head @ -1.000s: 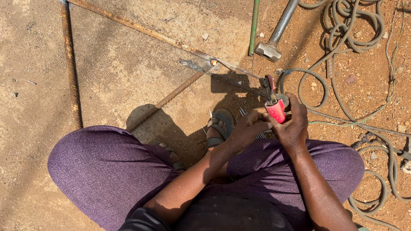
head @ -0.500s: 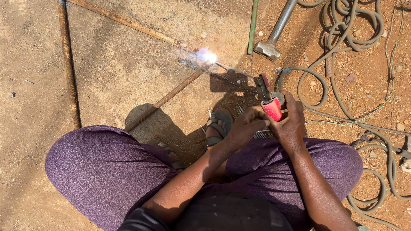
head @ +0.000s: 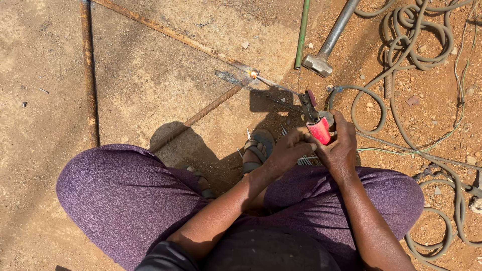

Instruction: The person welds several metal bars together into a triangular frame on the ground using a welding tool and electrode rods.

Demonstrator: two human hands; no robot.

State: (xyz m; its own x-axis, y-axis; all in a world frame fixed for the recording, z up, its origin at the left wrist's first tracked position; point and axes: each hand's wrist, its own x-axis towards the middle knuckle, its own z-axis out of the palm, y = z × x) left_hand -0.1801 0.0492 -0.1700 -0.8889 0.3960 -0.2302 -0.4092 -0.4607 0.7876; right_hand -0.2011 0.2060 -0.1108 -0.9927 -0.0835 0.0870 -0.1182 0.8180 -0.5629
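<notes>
Head view shows a person squatting in purple trousers on sandy ground; the right hand [head: 344, 148] is clenched around the red handle of an electrode holder [head: 317, 125], and the left hand [head: 287, 150] is curled just beside it, its fingertips touching the same handle. The thin welding rod [head: 276, 85] goes from the holder up and left to a small orange glow [head: 253, 74], at the place where two rusty steel bars [head: 170, 35] meet; a hammer [head: 326, 47] lies near above the hands, a green rod [head: 303, 32] lies beside it, and coiled cables [head: 416, 35] are on the right.
</notes>
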